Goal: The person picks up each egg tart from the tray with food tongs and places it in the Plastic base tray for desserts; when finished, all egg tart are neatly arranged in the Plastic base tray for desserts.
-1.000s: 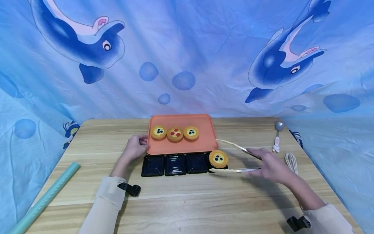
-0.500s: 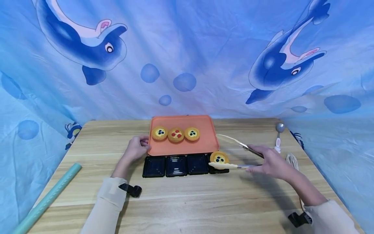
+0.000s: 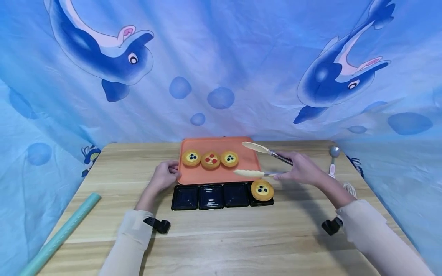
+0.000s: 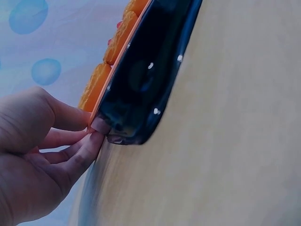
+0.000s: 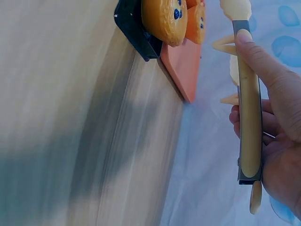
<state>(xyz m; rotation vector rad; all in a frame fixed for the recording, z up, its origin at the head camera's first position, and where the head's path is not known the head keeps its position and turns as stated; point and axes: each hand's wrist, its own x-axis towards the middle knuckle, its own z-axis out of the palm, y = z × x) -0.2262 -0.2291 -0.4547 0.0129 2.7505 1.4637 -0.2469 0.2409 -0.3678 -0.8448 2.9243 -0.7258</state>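
Pinches the orange tray (image 3: 207, 144) with the left hand (image 3: 165, 175), grips wide-spread tongs (image 3: 250, 173) above it with the right hand (image 3: 300, 168). Has three tarts (image 3: 210, 160) there, another tart (image 3: 262, 190) on the rightmost black container (image 3: 259, 204).

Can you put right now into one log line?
left hand: pinches orange rectangular tray | right hand: holds spread cream-tipped silver tongs | on tray: three round golden tarts | rightmost shiny black square compartment: fourth tart

A light wood-grain counter (image 3: 221, 239) carries an orange tray (image 3: 203, 178) at 12 o'clock, four black boxes (image 3: 211, 197) in a row along its near edge, a spoon (image 3: 333, 159) at 2 o'clock, a partly hidden whisk (image 3: 349, 189) near 3 and a teal roll (image 3: 63, 234) toward 8.
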